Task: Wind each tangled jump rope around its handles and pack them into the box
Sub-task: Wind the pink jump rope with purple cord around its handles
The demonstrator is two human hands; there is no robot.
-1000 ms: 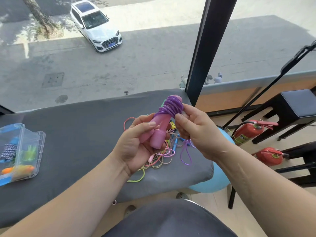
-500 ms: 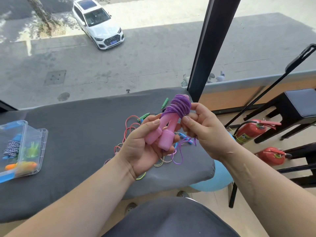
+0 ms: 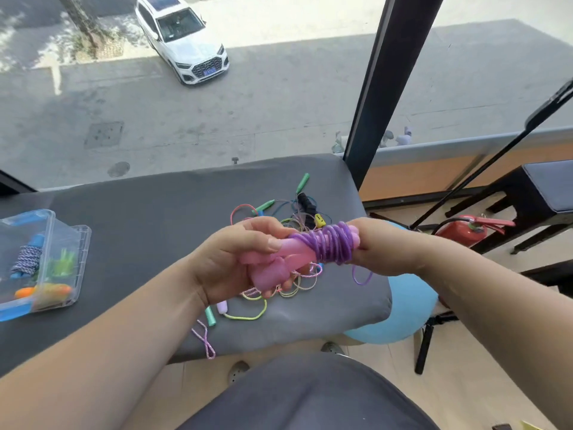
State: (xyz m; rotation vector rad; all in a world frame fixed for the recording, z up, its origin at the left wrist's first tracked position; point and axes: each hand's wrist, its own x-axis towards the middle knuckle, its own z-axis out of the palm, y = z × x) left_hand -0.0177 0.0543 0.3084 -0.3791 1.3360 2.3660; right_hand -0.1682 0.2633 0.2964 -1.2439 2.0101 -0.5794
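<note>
Left hand [image 3: 235,259] and right hand [image 3: 384,246] are both clamped on one bundle held level between them: the left curls round the butt ends of the two pink handles [image 3: 280,263], the right closes over their far tips, right beside the thick coil of purple rope [image 3: 333,246] wound round the pair. A short loose tail [image 3: 361,276] of that rope hangs in a small loop just below the right hand, so the winding looks nearly finished. The next move, as I judge it, calls for tucking that tail under a turn or taking it round once more while the left hand keeps the handles pressed together, then carrying the bundle well out to the left hand's side, where the box [image 3: 81,265] stands. That clear box holds a blue and white braided bundle [image 3: 26,259], something green and something orange and yellow. Directly beneath and just beyond the hands lies the tangle of ropes [image 3: 291,290] not yet wound, thin pink, yellow and blue cords with green handles [image 3: 265,206] showing past the left hand's fingers. All of it rests on a grey cushioned surface [image 3: 139,243]. Beyond is a window with a dark post [image 3: 387,88] and a white car [image 3: 183,41] on the street below; past the right hand are a fire extinguisher [image 3: 465,231], a black stool [image 3: 545,193] and, lower, a blue ball [image 3: 409,308]
</note>
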